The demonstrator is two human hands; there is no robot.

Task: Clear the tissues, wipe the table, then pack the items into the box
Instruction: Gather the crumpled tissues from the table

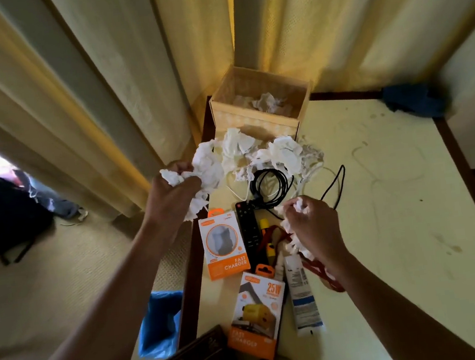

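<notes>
Presently the left grip (172, 192) clutches a crumpled tissue bunch (206, 165) over the counter (399, 219); the right grip (314, 227) clenches a tissue wad (299, 203) near the remote (250, 232).

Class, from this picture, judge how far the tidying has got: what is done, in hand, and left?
Done: nothing. In hand: the left hand and right hand each grip crumpled tissue. Left: more tissues lie by the box and inside it; the stained table is unwiped, blue cloth unused; charger pack, remote and black cable remain unpacked.
</notes>
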